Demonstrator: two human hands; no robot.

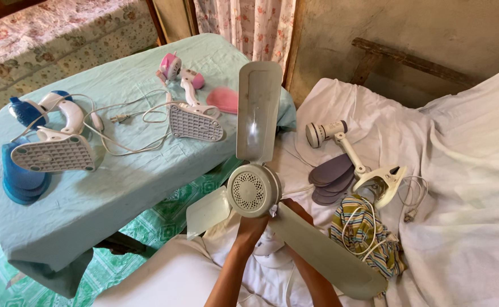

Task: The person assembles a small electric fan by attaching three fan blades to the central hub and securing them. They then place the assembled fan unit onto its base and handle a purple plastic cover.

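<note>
Gripping white 3-blade fan (pixel 254 190): left hand (pixel 253 226), right hand (pixel 296 211).

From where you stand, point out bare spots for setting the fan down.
The near half of the pale green cloth-covered table is free, below the blue clip fan and pink clip fan. The white sheet right of the grey clip fan is bare. Around the striped cloth it is crowded.

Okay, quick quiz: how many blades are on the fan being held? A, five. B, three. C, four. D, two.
B: the fan shows three pale blades around its round hub, one pointing up, one to the lower left and one to the lower right, with the left hand and right hand behind it.
</note>
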